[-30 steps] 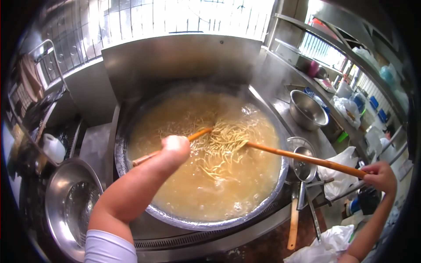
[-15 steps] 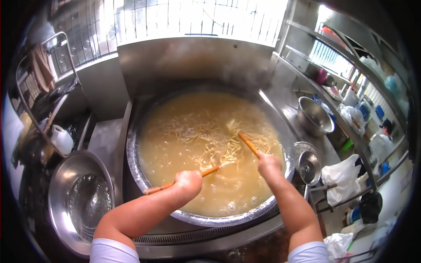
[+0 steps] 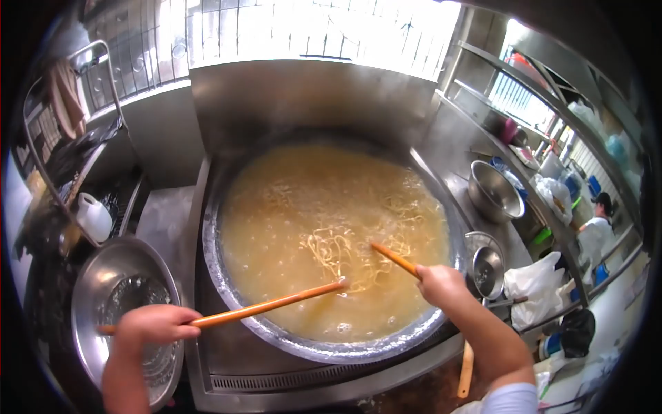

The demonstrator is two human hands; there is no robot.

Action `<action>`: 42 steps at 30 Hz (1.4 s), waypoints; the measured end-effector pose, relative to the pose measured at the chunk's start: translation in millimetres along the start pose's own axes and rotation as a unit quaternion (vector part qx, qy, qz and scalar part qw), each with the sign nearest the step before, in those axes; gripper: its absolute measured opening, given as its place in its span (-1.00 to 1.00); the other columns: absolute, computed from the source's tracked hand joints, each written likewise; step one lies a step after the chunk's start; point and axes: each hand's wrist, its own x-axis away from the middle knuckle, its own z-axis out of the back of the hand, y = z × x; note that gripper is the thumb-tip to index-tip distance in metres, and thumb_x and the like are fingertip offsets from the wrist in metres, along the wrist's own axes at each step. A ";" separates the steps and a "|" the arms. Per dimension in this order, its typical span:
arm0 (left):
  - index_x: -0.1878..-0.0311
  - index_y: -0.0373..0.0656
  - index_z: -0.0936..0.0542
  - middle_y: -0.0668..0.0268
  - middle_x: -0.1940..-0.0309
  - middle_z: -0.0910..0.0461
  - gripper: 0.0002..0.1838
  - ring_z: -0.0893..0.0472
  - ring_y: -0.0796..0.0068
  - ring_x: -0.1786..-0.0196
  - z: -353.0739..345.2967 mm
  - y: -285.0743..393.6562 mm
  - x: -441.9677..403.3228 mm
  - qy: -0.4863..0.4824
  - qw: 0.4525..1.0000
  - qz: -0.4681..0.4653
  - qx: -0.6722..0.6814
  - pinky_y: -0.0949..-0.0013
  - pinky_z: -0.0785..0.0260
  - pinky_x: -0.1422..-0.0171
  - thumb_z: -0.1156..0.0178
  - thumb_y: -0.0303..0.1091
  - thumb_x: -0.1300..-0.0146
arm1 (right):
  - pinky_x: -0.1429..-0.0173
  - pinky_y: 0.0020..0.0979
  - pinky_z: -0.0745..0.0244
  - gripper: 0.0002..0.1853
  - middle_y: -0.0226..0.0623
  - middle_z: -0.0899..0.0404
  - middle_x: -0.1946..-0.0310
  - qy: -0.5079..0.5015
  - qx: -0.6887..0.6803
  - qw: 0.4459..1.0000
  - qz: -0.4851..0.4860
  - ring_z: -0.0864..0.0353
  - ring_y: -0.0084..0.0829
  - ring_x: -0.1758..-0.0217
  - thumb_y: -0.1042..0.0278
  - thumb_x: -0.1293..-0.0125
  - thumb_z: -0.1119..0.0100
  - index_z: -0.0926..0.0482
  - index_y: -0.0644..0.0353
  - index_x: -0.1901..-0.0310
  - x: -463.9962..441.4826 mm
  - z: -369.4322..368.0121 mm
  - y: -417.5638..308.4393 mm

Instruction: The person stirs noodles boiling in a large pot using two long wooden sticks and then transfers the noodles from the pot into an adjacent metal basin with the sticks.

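Note:
A huge round wok [image 3: 238, 303] holds cloudy, steaming yellowish liquid with noodles [image 3: 327, 252] in it. My left hand [image 3: 157, 324] is closed around a long wooden stick [image 3: 269, 303]; the hand is over the steel basin at left, and the stick's tip reaches the liquid's surface near the noodles. My right hand [image 3: 445, 284] grips a second wooden stick [image 3: 394, 259] above the wok's right side, its tip at the liquid among the noodles. Whether either stick widens under the surface cannot be seen.
At left stands a wide steel basin [image 3: 89, 293] with water, and a white jug [image 3: 94, 218] behind it. At right are a steel bowl [image 3: 495, 190], a ladle [image 3: 487, 272] and white plastic bags [image 3: 534, 290]. Another person [image 3: 596, 238] is at the far right.
My left hand has moved left and down with its stick, from over the wok to over the basin. My right hand has shifted slightly right and lower. The noodles have drifted.

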 end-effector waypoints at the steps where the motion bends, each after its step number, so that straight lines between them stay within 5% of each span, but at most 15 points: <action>1: -0.20 -0.06 -0.53 0.23 0.17 -0.66 -0.56 -0.63 0.29 0.08 13.0 -4.9 21.8 -0.009 0.999 0.035 0.012 0.25 -0.44 -0.06 -0.16 -0.09 -0.32 | 0.13 -0.12 -0.54 -0.70 -0.17 -0.66 0.36 0.022 -0.052 0.998 -0.009 -0.67 -0.15 0.22 0.22 -0.27 -0.12 -0.60 0.02 -0.02 -24.4 -3.5 -1.3; 4: -0.05 -0.14 -0.60 0.35 0.34 -0.61 -0.66 -0.59 0.55 0.25 30.6 -34.9 62.4 0.070 0.992 0.069 0.081 0.38 -0.46 0.09 -0.17 -0.17 -0.31 | 0.03 -0.11 -0.51 -0.71 -0.15 -0.68 0.24 0.050 -0.257 0.963 -0.069 -0.65 -0.11 0.11 0.15 -0.27 -0.15 -0.65 0.02 0.03 -76.2 -25.2 -9.2; 6: 0.06 -0.18 -0.61 0.39 0.46 -0.57 -0.73 -0.56 0.56 0.39 51.9 -23.6 59.5 0.116 0.976 0.094 0.158 0.33 -0.46 0.26 -0.15 -0.25 -0.27 | 0.02 -0.12 -0.51 -0.70 -0.15 -0.68 0.23 0.069 -0.287 0.953 -0.068 -0.65 -0.11 0.10 0.13 -0.28 -0.14 -0.64 -0.01 0.01 -93.4 -61.0 -1.4; 8: 0.12 -0.21 -0.61 0.35 0.55 -0.54 -0.75 -0.53 0.51 0.50 70.6 -3.2 33.4 0.200 0.961 0.166 0.091 0.28 -0.43 0.37 -0.16 -0.27 -0.24 | 0.01 -0.13 -0.51 -0.69 -0.15 -0.68 0.22 0.091 -0.321 0.940 -0.071 -0.65 -0.12 0.09 0.11 -0.30 -0.13 -0.63 -0.03 -0.02 -86.4 -73.3 3.9; 12: 0.08 -0.22 -0.62 0.11 0.29 -0.68 -0.67 -0.68 0.16 0.21 91.9 -12.5 -74.1 0.272 0.919 0.221 -0.180 0.16 -0.50 0.10 -0.16 -0.18 -0.23 | 0.07 -0.20 -0.49 -0.66 -0.13 -0.67 0.24 0.048 -0.318 0.944 -0.072 -0.65 -0.15 0.17 0.09 -0.34 -0.11 -0.61 -0.05 -0.09 -16.9 -27.4 35.4; 17: 0.07 -0.12 -0.68 0.10 0.08 -0.67 -0.72 -0.66 0.14 -0.01 78.8 66.8 -198.5 0.229 0.917 0.219 -0.242 0.19 -0.51 -0.10 -0.12 -0.29 -0.21 | 0.33 -0.52 -0.43 -0.64 -0.43 -0.57 0.54 0.020 -0.333 0.935 -0.124 -0.50 -0.65 0.49 0.21 -0.24 -0.19 -0.66 0.21 -0.01 142.0 93.6 151.8; 18: 0.07 -0.12 -0.69 0.11 0.07 -0.68 -0.72 -0.67 0.15 -0.02 74.7 82.3 -219.3 0.229 0.916 0.211 -0.254 0.19 -0.52 -0.09 -0.12 -0.32 -0.20 | 0.36 -0.52 -0.42 -0.66 -0.44 -0.58 0.56 0.011 -0.256 0.953 -0.160 -0.51 -0.65 0.51 0.25 -0.22 -0.19 -0.69 0.21 0.02 173.0 119.7 162.0; 20: 0.01 -0.09 -0.69 0.18 -0.02 -0.66 -0.71 -0.65 0.23 -0.09 70.3 110.5 -246.9 0.217 0.921 0.204 -0.251 0.22 -0.52 -0.12 -0.13 -0.31 -0.26 | 0.40 -0.49 -0.41 -0.66 -0.41 -0.57 0.60 0.014 -0.319 0.912 -0.259 -0.51 -0.63 0.56 0.26 -0.19 -0.19 -0.69 0.23 0.05 223.7 141.4 181.5; 23: -0.01 -0.06 -0.68 0.21 -0.03 -0.66 -0.71 -0.65 0.28 -0.10 58.7 125.3 -280.6 0.220 0.920 0.189 -0.265 0.24 -0.52 -0.10 -0.12 -0.29 -0.28 | 0.42 -0.44 -0.41 -0.65 -0.35 -0.57 0.63 -0.022 -0.247 0.925 -0.289 -0.52 -0.58 0.61 0.22 -0.17 -0.19 -0.69 0.19 0.05 229.7 169.0 161.7; 25: -0.02 -0.04 -0.68 0.24 -0.05 -0.66 -0.71 -0.64 0.30 -0.12 47.4 134.6 -283.4 0.203 0.922 0.178 -0.277 0.25 -0.52 -0.10 -0.13 -0.29 -0.28 | 0.40 -0.40 -0.44 -0.64 -0.27 -0.62 0.59 -0.096 -0.161 0.963 -0.193 -0.55 -0.49 0.60 0.17 -0.18 -0.20 -0.69 0.14 0.03 191.5 160.6 153.3; 27: -0.04 -0.04 -0.67 0.26 -0.06 -0.65 -0.70 -0.63 0.32 -0.13 33.0 137.1 -277.4 0.194 0.923 0.172 -0.285 0.26 -0.52 -0.09 -0.14 -0.30 -0.27 | 0.25 -0.24 -0.50 -0.71 -0.23 -0.65 0.50 -0.045 -0.056 0.996 -0.059 -0.66 -0.22 0.41 0.08 -0.20 -0.20 -0.72 0.06 0.17 127.4 101.3 142.0; 30: -0.04 -0.03 -0.67 0.28 -0.04 -0.66 -0.70 -0.65 0.33 -0.11 8.4 129.1 -265.7 0.197 0.928 0.159 -0.272 0.27 -0.53 -0.07 -0.16 -0.31 -0.26 | 0.05 -0.18 -0.53 -0.72 -0.18 -0.67 0.31 -0.002 -0.120 0.982 -0.143 -0.67 -0.16 0.17 0.06 -0.22 -0.21 -0.71 0.01 0.17 15.8 14.3 81.2; 33: -0.08 -0.10 -0.59 0.22 0.01 -0.67 -0.68 -0.66 0.27 -0.06 -10.9 123.2 -259.5 0.168 0.936 0.124 -0.282 0.22 -0.54 -0.08 -0.09 -0.31 -0.29 | 0.07 -0.16 -0.55 -0.74 -0.14 -0.68 0.32 0.048 -0.161 0.978 -0.124 -0.68 -0.10 0.19 0.17 -0.34 -0.03 -0.67 0.04 0.12 -23.2 -42.6 27.8; 40: -0.09 -0.12 -0.56 0.17 0.05 -0.67 -0.69 -0.67 0.21 -0.03 -31.8 111.4 -205.1 0.149 0.946 0.093 -0.272 0.17 -0.53 -0.07 -0.06 -0.35 -0.30 | 0.15 -0.06 -0.55 -0.64 -0.14 -0.68 0.27 -0.009 -0.072 0.991 -0.115 -0.68 -0.05 0.22 0.19 -0.38 0.08 -0.45 -0.03 -0.17 57.2 -72.7 -29.3; 42: -0.07 -0.12 -0.56 0.17 0.07 -0.67 -0.70 -0.67 0.20 -0.02 -35.5 102.4 -185.4 0.154 0.948 0.075 -0.269 0.16 -0.53 -0.06 -0.05 -0.35 -0.30 | 0.22 -0.11 -0.57 -0.62 -0.16 -0.66 0.36 -0.007 -0.034 0.995 -0.096 -0.70 -0.15 0.27 0.30 -0.35 0.02 -0.41 0.14 -0.18 112.8 -47.1 -30.5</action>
